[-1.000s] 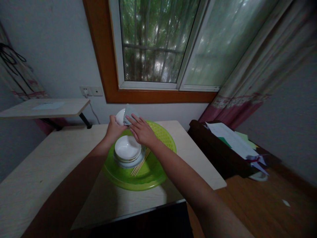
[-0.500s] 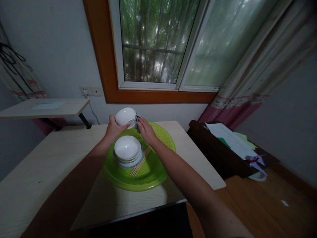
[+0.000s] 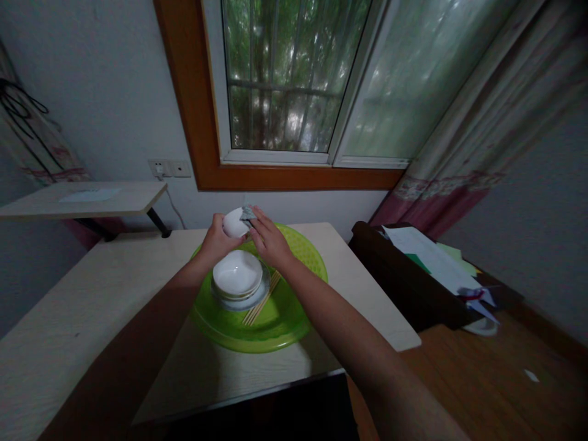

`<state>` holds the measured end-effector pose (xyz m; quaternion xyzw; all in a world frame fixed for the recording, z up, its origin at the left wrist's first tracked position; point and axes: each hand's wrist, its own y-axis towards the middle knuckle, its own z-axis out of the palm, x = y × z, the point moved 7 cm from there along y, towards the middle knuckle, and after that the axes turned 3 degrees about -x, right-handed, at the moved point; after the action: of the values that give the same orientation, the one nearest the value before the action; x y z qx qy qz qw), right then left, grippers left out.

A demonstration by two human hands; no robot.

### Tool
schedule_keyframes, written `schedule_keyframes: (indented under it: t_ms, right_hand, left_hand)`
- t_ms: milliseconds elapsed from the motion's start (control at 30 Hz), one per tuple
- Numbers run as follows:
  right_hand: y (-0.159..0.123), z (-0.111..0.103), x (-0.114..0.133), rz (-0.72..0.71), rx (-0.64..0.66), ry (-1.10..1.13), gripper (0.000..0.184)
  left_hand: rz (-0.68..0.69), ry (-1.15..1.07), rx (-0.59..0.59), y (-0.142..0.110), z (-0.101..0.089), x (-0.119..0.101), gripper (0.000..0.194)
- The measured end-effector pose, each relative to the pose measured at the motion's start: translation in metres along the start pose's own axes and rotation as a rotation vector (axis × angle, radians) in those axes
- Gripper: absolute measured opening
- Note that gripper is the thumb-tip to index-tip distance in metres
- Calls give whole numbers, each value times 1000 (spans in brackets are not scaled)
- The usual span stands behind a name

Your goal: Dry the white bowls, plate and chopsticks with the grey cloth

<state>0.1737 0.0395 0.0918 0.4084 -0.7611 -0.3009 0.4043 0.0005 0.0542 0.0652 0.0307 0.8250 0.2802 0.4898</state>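
Note:
A small white bowl (image 3: 233, 224) is tilted in the grip of my left hand (image 3: 217, 240), above the far side of a green basin (image 3: 275, 343). My right hand (image 3: 272, 242) presses a grey-green cloth (image 3: 248, 214) against the bowl's right side, its fingers closed on the cloth. Below my hands, white bowls (image 3: 237, 273) stand stacked on plates (image 3: 250, 301) inside the basin. Wooden chopsticks (image 3: 261, 300) lie slantwise to the right of that stack.
The basin rests on a pale wooden table (image 3: 92, 288). A raised shelf (image 3: 87, 202) with a paper on it stands at the left. Behind the table are a wall and a window (image 3: 285, 79). A dark brown box-like piece (image 3: 390, 275) with papers stands at the right.
The bowl has turned in my left hand, showing its foot half a second ago and a plain side now. My right hand and the cloth moved off to its right edge, then back onto it.

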Motion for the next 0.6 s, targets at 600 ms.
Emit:
schedule_keyframes:
  t_ms: [600]
  right_hand:
    - [-12,-2,-60,398,-178,377,56]
  left_hand:
    - [-93,-216,-55,5,-7,11,70]
